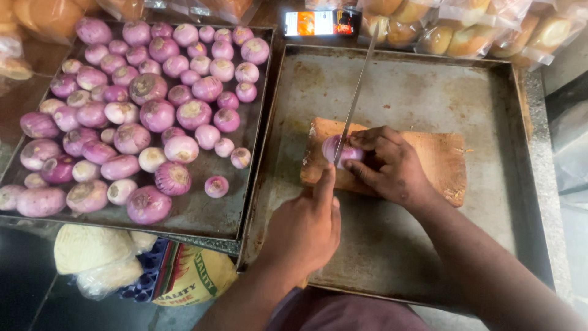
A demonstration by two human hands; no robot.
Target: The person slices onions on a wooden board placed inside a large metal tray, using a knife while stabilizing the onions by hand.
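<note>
Purple round onion (pixel 340 151) under steel knife (pixel 356 92), wooden board (pixel 438 160).

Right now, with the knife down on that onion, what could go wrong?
1. The knife blade rests on the peeled onion right beside the right hand fingers; a slip could cut them.
2. The round onion could roll under the blade.
3. The wooden board lies loose in the metal tray and may slide.
</note>
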